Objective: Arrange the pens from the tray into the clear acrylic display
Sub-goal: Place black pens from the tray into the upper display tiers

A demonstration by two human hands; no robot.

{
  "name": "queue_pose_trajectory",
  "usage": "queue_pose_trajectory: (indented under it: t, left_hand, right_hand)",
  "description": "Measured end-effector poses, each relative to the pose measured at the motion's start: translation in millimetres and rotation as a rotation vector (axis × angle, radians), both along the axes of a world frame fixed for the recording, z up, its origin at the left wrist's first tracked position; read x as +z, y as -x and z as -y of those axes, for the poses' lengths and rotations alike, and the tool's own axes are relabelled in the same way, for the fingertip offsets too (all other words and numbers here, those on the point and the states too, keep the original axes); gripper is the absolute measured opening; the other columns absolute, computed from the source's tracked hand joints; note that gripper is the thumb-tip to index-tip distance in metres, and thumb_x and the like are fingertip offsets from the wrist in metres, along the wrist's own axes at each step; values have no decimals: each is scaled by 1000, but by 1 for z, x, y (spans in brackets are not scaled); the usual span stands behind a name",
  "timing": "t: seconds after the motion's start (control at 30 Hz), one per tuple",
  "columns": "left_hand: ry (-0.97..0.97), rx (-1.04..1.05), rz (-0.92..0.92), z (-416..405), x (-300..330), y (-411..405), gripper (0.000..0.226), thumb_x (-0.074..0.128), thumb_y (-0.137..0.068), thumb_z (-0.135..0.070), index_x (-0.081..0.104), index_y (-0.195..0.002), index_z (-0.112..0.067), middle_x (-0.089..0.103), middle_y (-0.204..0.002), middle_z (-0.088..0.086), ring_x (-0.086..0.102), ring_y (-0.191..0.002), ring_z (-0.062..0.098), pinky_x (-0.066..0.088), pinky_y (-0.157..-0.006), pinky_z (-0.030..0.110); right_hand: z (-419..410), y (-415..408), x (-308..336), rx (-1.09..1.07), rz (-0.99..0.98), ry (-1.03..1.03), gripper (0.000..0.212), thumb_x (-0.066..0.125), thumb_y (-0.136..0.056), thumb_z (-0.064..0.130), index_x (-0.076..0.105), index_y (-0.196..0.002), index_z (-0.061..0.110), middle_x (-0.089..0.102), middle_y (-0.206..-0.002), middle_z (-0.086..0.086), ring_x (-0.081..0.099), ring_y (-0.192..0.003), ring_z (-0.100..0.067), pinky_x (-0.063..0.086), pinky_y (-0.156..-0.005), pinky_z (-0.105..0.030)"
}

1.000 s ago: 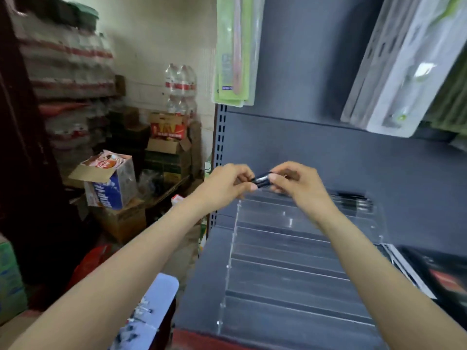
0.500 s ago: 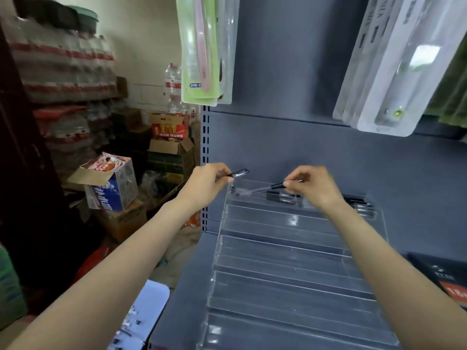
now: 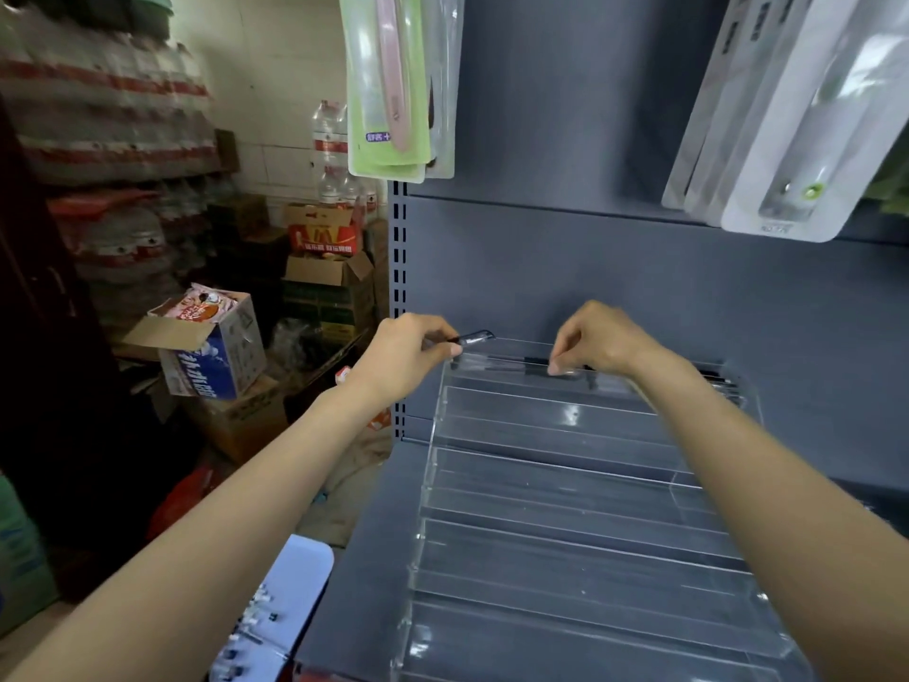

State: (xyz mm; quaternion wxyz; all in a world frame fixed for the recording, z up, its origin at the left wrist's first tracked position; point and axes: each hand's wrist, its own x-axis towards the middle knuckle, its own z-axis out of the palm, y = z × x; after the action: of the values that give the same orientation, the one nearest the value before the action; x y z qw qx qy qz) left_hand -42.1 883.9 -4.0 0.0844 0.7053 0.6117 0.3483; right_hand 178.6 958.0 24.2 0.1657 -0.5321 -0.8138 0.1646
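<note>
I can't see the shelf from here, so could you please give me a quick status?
Left hand grips one pen. Right hand sets another in the acrylic display, top row. Nothing in the way.

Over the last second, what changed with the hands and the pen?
The hands drew apart: the left hand kept a small dark pen piece, while the right hand lowered the slim dark pen into the top tier of the clear acrylic stepped display. The lower tiers stayed bare.

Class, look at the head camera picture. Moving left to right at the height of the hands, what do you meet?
Open blue-and-white carton → left hand → pen cap → right hand → dark pens at the right end of the acrylic display's top tier.
</note>
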Motion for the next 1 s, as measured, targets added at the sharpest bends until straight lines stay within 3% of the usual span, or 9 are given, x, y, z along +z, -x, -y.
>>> queue_pose_trajectory:
  t: [0.13,0.27,0.43,0.53,0.63,0.73,0.8,0.87,1.0]
  left_hand:
    - [-26,23,-8,1,1,-2,24,58,-91,-18,67,-111,-10,68,-108,7,60,-98,16,41,-84,18]
    - [-64,4,-46,4,6,-5,29,54,-90,-7,65,-116,-9,64,-111,11,59,-103,22,41,-91,23]
    - [-79,-32,-56,2,12,-14,22,60,-90,-15,68,-109,-7,65,-107,9,62,-98,20,46,-92,26]
    - [-59,-83,-76,-5,15,-23,20,63,-88,-17,70,-105,-10,66,-104,8,63,-95,19,48,-90,26]
    - [-35,-139,-99,-15,18,-36,19,64,-87,-17,71,-104,-12,67,-104,7,62,-95,17,43,-84,17]
    - [-29,-170,-102,-22,19,-50,19,65,-87,-16,71,-105,-12,69,-104,5,60,-92,13,36,-79,8]
    - [-20,-187,-108,-25,19,-56,19,65,-87,-16,71,-104,-13,70,-103,4,59,-90,11,36,-79,7]
    - [4,-187,-149,-26,17,-55,18,64,-88,-17,71,-105,-14,70,-103,2,60,-90,10,41,-83,12]
    - [55,-94,-285,-26,8,-39,17,59,-91,-24,68,-104,-20,69,-105,2,62,-97,19,51,-89,38]
  right_hand:
    - [-5,2,-3,-23,60,-35,12,84,-62,13,73,-62,18,70,-67,3,65,-72,-12,53,-70,-27]
    - [-3,0,-5,-9,-27,-9,8,81,-67,7,75,-72,9,68,-65,0,60,-62,-8,48,-60,-13]
    - [-2,-7,-6,23,-102,68,3,76,-74,8,75,-77,7,66,-59,4,58,-52,1,44,-52,-4]
    - [1,-14,-5,50,-301,48,4,70,-82,9,71,-78,10,65,-62,1,60,-58,-6,51,-63,-15]
    - [10,-24,0,64,-520,12,13,66,-86,11,69,-98,13,67,-76,3,62,-71,-8,55,-74,-20]
    - [18,-28,1,134,-492,-18,15,66,-86,11,70,-100,16,69,-85,4,62,-76,0,51,-78,-14]
    - [21,-29,-2,132,-420,-43,10,67,-84,8,73,-91,12,72,-86,-3,65,-81,-10,49,-84,-22]
    - [21,-30,-6,115,-396,-49,8,68,-83,6,74,-85,11,72,-84,-7,65,-82,-16,49,-86,-27]
    - [19,-29,-17,68,-323,-77,9,69,-83,7,74,-82,14,70,-79,-1,64,-81,-14,45,-82,-22]
